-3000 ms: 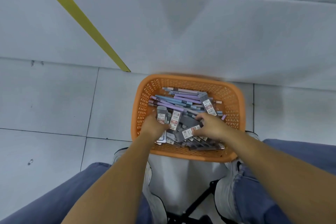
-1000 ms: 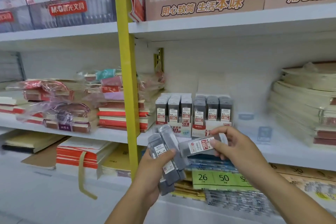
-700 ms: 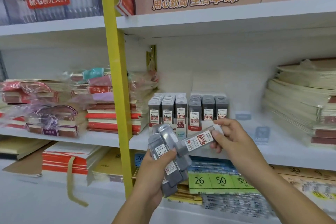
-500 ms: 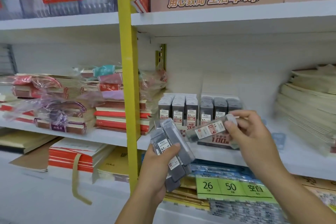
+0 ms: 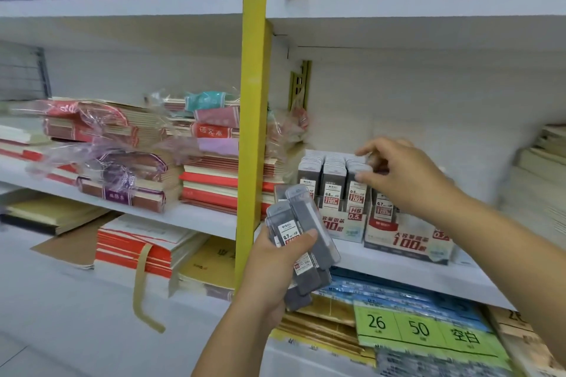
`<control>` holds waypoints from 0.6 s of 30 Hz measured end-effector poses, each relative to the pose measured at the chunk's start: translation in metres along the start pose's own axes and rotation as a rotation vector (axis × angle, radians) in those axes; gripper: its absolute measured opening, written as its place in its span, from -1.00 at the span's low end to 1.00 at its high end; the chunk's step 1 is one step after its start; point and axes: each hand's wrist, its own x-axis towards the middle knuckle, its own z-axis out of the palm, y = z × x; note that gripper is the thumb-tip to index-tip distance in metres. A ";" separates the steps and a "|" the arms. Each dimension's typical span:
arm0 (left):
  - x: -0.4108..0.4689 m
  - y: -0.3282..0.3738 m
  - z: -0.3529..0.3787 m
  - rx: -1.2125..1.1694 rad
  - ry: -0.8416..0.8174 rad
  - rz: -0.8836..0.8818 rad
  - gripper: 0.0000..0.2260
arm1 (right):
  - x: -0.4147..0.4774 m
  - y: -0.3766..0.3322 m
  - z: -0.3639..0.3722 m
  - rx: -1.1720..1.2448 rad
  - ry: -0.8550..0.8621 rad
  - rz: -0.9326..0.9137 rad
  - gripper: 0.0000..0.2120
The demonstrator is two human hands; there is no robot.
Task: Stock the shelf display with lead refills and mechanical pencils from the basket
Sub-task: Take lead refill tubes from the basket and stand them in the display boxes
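Our left hand (image 5: pixel 275 266) grips a bundle of grey refill cases (image 5: pixel 303 242), thumb pressed across their labels. It sits low, just in front of the shelf (image 5: pixel 413 272), so the next case is within easy reach. Our right hand (image 5: pixel 407 174) arches over the upright rows in the display boxes (image 5: pixel 407 242), forefinger and thumb curled at the top of 1 row. Blur hides whether a case is pinched there, so we cannot tell. We judge it is slotting 1 in from above, label facing out like its neighbours. The basket is out of view.

A stationery shop: white shelves (image 5: pixel 398 273) stacked with wrapped notebooks (image 5: pixel 214 181)
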 end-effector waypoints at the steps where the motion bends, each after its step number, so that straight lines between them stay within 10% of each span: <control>1: -0.001 0.000 0.000 0.002 -0.007 -0.006 -0.84 | -0.002 0.001 0.005 -0.107 0.029 0.002 -0.76; 6: -0.005 0.000 0.003 0.050 -0.061 0.008 -0.79 | -0.035 -0.005 0.021 -0.087 0.383 -0.151 -0.83; 11: -0.016 0.003 0.008 0.096 -0.171 0.057 -0.81 | -0.083 -0.020 0.048 0.594 0.015 -0.005 -0.65; 18: -0.023 -0.004 0.011 0.118 -0.177 0.026 -0.68 | -0.086 -0.012 0.039 0.734 -0.046 0.116 -0.60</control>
